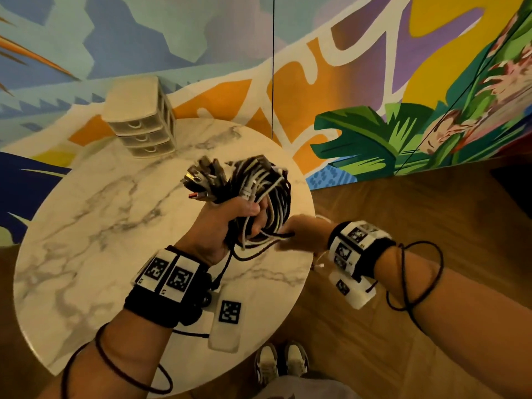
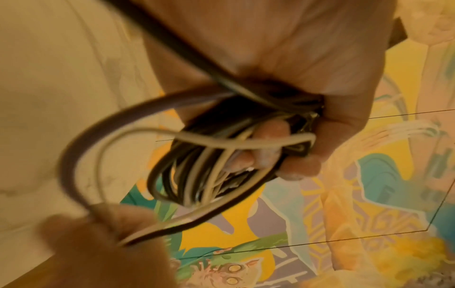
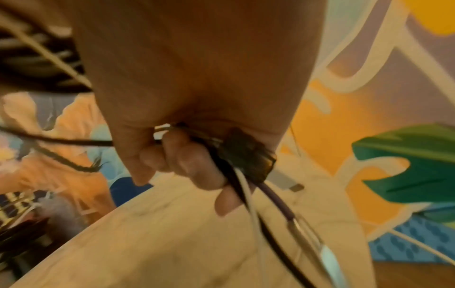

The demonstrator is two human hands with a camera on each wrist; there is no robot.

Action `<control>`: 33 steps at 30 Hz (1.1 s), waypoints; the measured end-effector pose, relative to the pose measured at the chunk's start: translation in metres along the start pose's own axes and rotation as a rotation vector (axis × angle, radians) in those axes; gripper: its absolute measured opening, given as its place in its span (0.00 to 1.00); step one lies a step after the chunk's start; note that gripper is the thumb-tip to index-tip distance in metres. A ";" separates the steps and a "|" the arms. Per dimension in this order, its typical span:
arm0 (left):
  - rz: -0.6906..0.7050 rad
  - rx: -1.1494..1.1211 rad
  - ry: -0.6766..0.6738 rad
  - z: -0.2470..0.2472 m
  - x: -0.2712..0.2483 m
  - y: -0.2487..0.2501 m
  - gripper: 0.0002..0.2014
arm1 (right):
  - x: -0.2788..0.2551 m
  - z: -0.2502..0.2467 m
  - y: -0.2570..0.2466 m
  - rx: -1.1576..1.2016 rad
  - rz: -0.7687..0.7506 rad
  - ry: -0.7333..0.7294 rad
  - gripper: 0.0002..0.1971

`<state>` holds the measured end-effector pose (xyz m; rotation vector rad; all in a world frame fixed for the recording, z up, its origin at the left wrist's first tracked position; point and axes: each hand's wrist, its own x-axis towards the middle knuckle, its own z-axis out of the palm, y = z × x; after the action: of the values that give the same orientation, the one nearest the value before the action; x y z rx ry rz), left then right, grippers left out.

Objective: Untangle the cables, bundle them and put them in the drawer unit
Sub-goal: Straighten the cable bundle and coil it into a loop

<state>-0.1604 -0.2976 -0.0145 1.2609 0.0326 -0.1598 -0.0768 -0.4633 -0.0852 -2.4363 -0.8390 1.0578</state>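
My left hand grips a coiled bundle of black and white cables above the round marble table. Their plug ends stick up to the left of the coil. In the left wrist view the fingers curl round the cable bundle. My right hand pinches a black and a white strand that loop out of the bundle's lower side. In the right wrist view the right hand's fingers close on the strands, with plugs dangling below. The white drawer unit stands at the table's far edge, drawers closed.
A white tagged block lies on the table's near part under my left wrist. The table's right edge runs just below my right hand, with wooden floor beyond. A painted mural wall rises behind. My shoes show by the table's near edge.
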 end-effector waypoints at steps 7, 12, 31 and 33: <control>0.053 0.108 0.162 -0.008 0.010 0.011 0.07 | 0.002 0.047 0.003 0.255 -0.066 0.016 0.09; -0.003 0.299 0.134 -0.009 0.010 0.002 0.07 | -0.015 0.013 0.001 0.622 -0.147 0.195 0.23; 0.011 0.008 0.212 -0.006 0.028 0.018 0.15 | -0.025 0.003 0.060 0.378 0.258 0.640 0.09; 0.040 -0.030 0.186 -0.002 0.030 0.023 0.13 | -0.041 -0.004 0.035 0.430 0.064 0.600 0.18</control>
<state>-0.1278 -0.2920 0.0036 1.2423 0.1691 -0.0071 -0.0826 -0.5166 -0.0787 -2.2145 -0.2976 0.4104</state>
